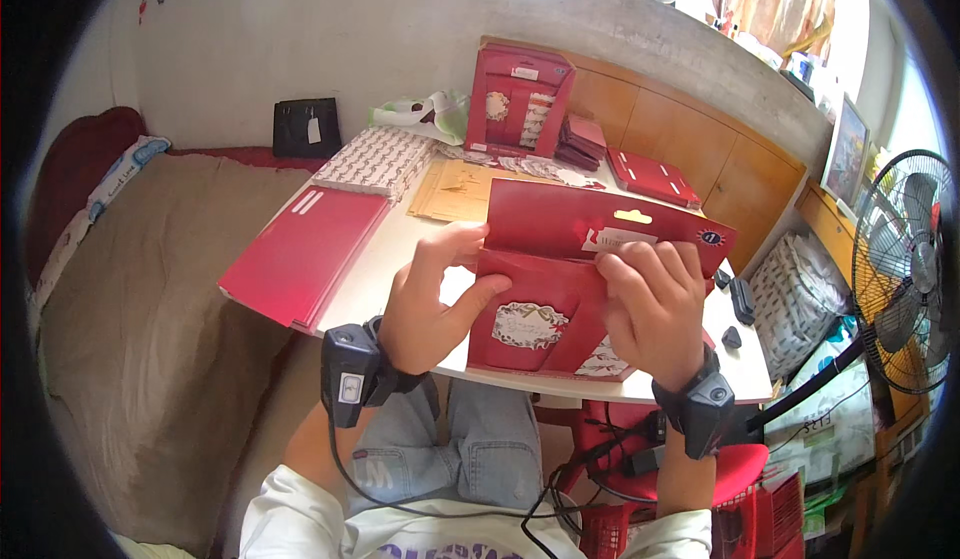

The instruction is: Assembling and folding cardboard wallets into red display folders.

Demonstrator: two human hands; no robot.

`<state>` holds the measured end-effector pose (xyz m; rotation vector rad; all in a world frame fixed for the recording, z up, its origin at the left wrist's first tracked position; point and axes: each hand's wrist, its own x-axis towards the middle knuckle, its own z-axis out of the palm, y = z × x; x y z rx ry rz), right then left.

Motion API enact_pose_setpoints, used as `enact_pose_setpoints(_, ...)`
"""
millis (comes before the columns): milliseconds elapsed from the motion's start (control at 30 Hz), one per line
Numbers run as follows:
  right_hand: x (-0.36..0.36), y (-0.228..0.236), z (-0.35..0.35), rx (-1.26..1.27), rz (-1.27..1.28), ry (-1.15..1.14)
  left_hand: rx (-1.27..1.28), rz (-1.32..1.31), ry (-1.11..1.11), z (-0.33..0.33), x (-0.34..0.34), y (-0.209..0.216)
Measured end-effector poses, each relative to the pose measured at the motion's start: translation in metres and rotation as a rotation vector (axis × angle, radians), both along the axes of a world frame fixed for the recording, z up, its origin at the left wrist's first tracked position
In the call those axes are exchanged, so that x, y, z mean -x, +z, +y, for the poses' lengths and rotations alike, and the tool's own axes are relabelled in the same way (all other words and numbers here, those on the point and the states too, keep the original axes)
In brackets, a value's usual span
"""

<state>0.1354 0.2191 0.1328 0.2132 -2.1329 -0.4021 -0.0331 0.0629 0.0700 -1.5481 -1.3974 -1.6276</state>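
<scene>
We see two bare hands at work on a red cardboard pack with a tall header panel and a wreath-printed front (540,294), held tilted over the near edge of a white-topped bench (385,259). The left hand (425,304) grips the pack's left edge, thumb across the front and fingers (455,244) bent close around the side. The right hand (655,314) lies curled over the right part of the front's upper edge, just under the header; whether it pinches the cardboard there we cannot tell. In our judgement, the step in hand is opening or closing the pack's top, and the next move calls for a steady left grip while the right works along that edge without creasing it. Around the pack we find flat red cardboard sheets with white slots (305,249) to the left, a white stack patterned with small dark motifs (380,164) beyond them, tan paper envelopes (450,191) near the middle and, at the back, a similar upright red pack (512,109).
</scene>
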Motion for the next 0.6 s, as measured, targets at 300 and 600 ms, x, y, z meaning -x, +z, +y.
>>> enact_pose_setpoints(300, 0.014, -0.003, -0.030, -0.049, 0.036, 0.093, -0.044, -0.055, -0.116, 0.002, -0.024, -0.012)
enact_pose_setpoints(600, -0.002, 0.009, -0.033, 0.096, -0.166, 0.201, -0.090, 0.023, -0.216, 0.000, -0.041, -0.004)
